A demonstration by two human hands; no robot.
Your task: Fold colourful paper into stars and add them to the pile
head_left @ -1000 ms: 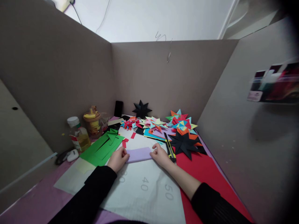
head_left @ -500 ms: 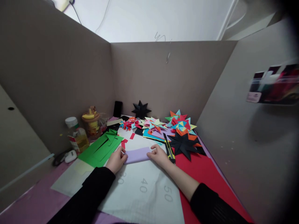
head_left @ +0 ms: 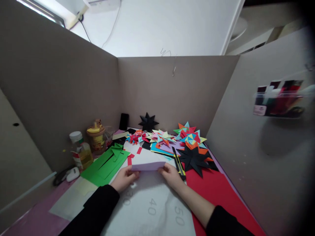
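Here, left to right:
Bottle (head_left: pixel 81 151): stands by the left wall.
Green paper (head_left: pixel 104 164): lies flat on the counter (head_left: pixel 36 218).
Your left hand (head_left: pixel 125 178): fingers pinch the strip's left end.
Strip (head_left: pixel 148 166): lilac, held between both hands just above the white sheet (head_left: pixel 152 203).
Your right hand (head_left: pixel 171 175): fingers pinch its right end.
Black star (head_left: pixel 195 157): flat on red paper (head_left: pixel 216 190).

Blurred wall pocket contents (head_left: pixel 278 100)
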